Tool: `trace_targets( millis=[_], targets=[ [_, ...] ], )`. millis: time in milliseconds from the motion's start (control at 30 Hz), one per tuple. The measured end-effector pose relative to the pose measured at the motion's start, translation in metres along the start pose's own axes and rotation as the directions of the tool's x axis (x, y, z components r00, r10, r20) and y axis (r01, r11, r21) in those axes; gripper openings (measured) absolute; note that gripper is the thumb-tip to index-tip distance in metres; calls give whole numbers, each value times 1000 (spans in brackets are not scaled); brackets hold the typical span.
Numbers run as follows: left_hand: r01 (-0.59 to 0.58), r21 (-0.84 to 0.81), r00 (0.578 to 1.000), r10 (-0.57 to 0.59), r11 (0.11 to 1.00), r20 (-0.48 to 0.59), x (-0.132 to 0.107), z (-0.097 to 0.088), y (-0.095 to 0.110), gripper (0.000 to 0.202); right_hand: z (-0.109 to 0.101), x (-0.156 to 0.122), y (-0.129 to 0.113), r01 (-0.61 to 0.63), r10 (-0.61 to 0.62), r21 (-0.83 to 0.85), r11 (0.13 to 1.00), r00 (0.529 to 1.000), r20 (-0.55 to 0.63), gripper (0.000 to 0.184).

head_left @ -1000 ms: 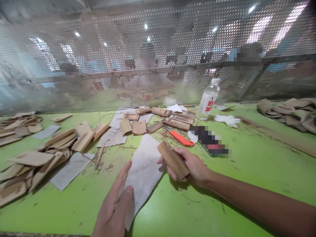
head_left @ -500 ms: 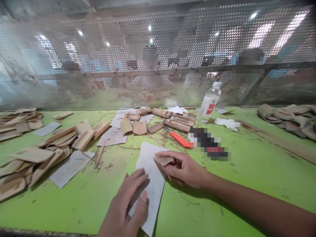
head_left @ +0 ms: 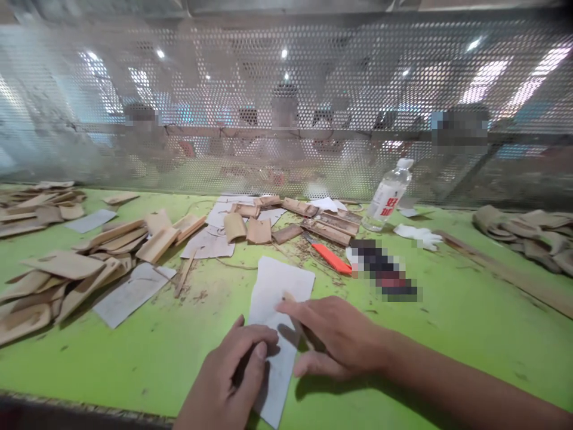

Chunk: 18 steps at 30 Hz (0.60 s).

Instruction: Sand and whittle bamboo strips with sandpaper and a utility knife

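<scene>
My right hand (head_left: 335, 334) is over a pale sheet of paper (head_left: 286, 275), its fingers on a small bamboo piece (head_left: 289, 297). Most of that piece is hidden under the fingers, and the thumb stands lower, apart from the index finger. My left hand (head_left: 237, 370) lies at the sheet's near left side with fingers loosely bent, thumb apart and nothing in them. Beyond the sheet, an orange utility knife (head_left: 331, 258) lies among brown shavings. Several curved bamboo pieces (head_left: 258, 231) are behind it.
Bamboo pieces are heaped at left (head_left: 67, 269) and right (head_left: 523, 230) on the green table (head_left: 134, 370). A water bottle (head_left: 387, 197), a white glove (head_left: 418, 236) and a long wooden strip (head_left: 505, 272) are at the back right. A perforated metal screen (head_left: 250, 155) closes the far side.
My right hand has come nearer and turned palm down over the bamboo piece, its thumb moving away. My left fingers have bent more and shifted slightly right. The view has shifted a little.
</scene>
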<state>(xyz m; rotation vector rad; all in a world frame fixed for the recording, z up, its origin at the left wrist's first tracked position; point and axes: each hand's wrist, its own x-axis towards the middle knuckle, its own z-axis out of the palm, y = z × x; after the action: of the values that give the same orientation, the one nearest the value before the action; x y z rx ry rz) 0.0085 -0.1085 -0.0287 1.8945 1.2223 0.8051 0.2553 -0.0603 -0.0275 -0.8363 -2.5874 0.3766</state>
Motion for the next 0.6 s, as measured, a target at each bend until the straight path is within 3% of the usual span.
trace_targets(
  millis=[67,200,333,467,533,600],
  targets=[
    [3,-14,1000,-2,1000,18,1,0,1,27,3,0,1,14,-13,83,996,1000,-14,93],
    [8,0,1000,-8,1000,13,3,3,1,29,-4,2,6,-106,113,120,987,992,-51,86],
    [26,71,999,-28,997,18,-2,-1,1,33,-17,5,11,-231,206,118,966,960,190,106],
    [-38,275,962,-39,961,269,10,-30,2,41,-22,5,12,-265,204,185,946,934,295,117],
    [-145,372,927,-5,917,375,33,-49,4,66,-24,4,9,-281,206,194,940,920,333,122],
    [-231,413,848,-26,881,529,64,-64,5,91,-26,3,4,-288,202,191,938,906,373,123]
  ],
)
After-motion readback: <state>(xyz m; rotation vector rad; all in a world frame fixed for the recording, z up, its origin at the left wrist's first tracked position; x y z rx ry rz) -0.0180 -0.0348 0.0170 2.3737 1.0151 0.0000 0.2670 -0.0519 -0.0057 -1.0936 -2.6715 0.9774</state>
